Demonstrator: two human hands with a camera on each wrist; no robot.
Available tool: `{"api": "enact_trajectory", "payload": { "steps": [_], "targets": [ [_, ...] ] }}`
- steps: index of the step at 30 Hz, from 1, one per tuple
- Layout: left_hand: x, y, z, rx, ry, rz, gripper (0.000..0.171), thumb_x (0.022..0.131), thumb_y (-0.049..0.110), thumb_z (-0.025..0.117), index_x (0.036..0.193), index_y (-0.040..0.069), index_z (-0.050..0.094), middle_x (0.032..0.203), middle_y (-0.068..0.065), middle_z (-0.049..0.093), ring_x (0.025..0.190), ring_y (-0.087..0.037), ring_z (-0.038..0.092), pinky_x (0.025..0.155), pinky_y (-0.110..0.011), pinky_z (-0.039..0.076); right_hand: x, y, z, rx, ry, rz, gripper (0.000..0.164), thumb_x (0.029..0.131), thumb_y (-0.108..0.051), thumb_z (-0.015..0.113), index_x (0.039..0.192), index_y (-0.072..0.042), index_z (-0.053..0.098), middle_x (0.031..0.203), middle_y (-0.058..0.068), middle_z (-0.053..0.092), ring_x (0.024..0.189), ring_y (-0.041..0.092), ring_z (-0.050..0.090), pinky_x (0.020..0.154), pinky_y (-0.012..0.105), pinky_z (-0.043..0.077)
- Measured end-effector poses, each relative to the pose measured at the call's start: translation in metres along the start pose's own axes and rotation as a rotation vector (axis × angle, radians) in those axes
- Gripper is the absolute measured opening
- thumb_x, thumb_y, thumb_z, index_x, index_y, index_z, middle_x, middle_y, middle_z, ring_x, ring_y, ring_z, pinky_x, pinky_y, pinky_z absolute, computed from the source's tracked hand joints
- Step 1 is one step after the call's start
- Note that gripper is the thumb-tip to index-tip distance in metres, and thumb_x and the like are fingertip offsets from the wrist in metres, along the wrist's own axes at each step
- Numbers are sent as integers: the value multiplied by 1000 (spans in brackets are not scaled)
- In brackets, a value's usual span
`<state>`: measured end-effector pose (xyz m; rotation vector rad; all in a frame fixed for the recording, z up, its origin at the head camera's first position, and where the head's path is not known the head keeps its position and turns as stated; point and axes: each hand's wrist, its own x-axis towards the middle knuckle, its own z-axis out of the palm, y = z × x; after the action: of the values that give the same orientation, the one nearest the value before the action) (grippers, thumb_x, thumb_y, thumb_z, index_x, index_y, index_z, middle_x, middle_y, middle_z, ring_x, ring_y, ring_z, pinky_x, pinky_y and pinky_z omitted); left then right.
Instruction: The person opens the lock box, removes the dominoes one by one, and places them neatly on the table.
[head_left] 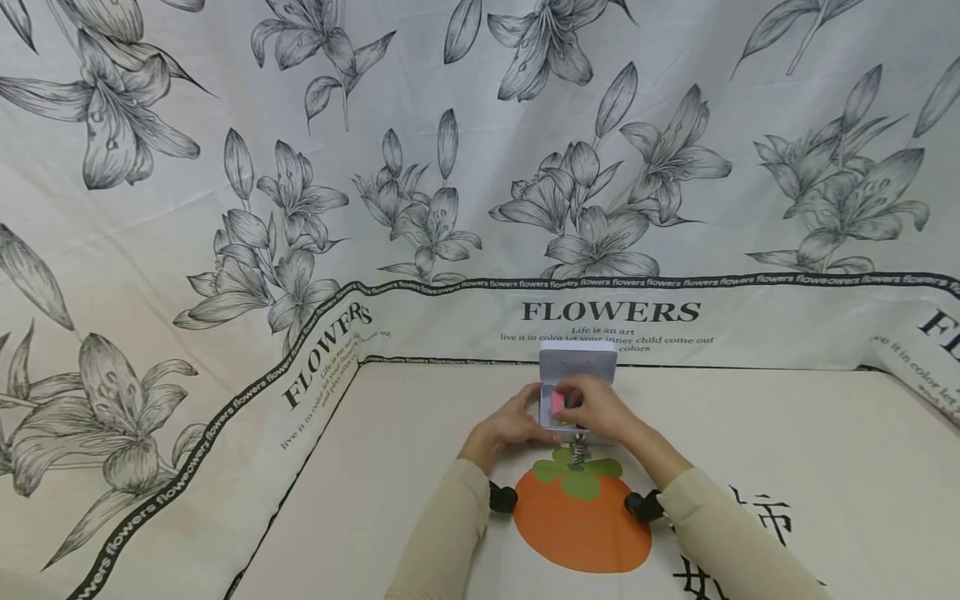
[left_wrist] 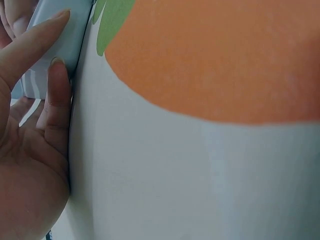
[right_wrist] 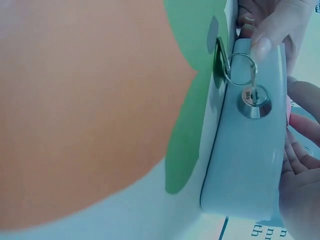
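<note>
Flowery white cloth [head_left: 480, 167] above; lower middle, left hand [head_left: 513, 423] grips pale-blue box [head_left: 577, 364], right hand [head_left: 600, 410] pinches pink block [head_left: 557, 403]; loose fingers could drop it.

In the head view, the right hand [head_left: 603, 410] hides most of the inside of the box [right_wrist: 250, 160] and part of the pink block [head_left: 557, 404] — whatever lies just below is too small to tell. The lid [head_left: 577, 364] covers some printed words [head_left: 635, 349]; the right sleeve [head_left: 742, 533] overlaps black characters [head_left: 782, 506]. The left wrist view crops the left hand [left_wrist: 32, 155] — and the box.
</note>
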<state>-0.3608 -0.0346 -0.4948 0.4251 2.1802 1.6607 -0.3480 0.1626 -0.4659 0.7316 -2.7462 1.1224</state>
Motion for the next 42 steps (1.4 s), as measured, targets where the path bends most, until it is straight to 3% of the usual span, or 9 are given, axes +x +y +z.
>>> {"api": "enact_trajectory", "payload": {
  "steps": [12, 21, 23, 29, 42],
  "targets": [
    [1, -1, -1, 44, 6, -33, 99, 71, -6, 88, 154, 19, 41, 155, -8, 41, 102, -22, 55, 95, -29, 43, -14, -2, -14, 16, 54, 22, 39, 81, -6, 84, 115, 8, 70, 101, 15, 70, 87, 27, 68, 77, 41, 57],
    [-1, -1, -3, 6, -5, -46, 100, 70, -6, 88, 154, 19, 40, 156, -9, 38, 87, -19, 57, 88, -28, 45, -25, 1, -26, -16, 68, 24, 39, 80, -7, 85, 113, 7, 70, 99, 14, 70, 86, 25, 67, 74, 37, 56],
    [-1, -1, -3, 3, -4, -56, 101, 70, -6, 89, 155, 20, 39, 156, -9, 38, 89, -20, 58, 93, -31, 45, -28, 2, -29, -11, 67, 30, 39, 80, -8, 85, 113, 7, 70, 99, 14, 70, 86, 25, 67, 74, 38, 57],
    [-1, 1, -2, 15, 15, -73, 104, 69, -2, 91, 155, 24, 40, 160, -7, 36, 110, -24, 52, 116, -47, 32, -34, 8, -37, 2, 60, 64, 39, 82, -7, 84, 115, 8, 69, 103, 15, 70, 89, 27, 68, 76, 41, 59],
    [2, 0, 0, 5, 16, -78, 106, 68, -3, 91, 157, 22, 38, 161, -8, 37, 109, -23, 54, 120, -49, 27, -42, 15, -43, 6, 26, 107, 40, 84, -6, 83, 118, 9, 68, 110, 19, 69, 92, 28, 67, 80, 42, 60]
  ]
}}
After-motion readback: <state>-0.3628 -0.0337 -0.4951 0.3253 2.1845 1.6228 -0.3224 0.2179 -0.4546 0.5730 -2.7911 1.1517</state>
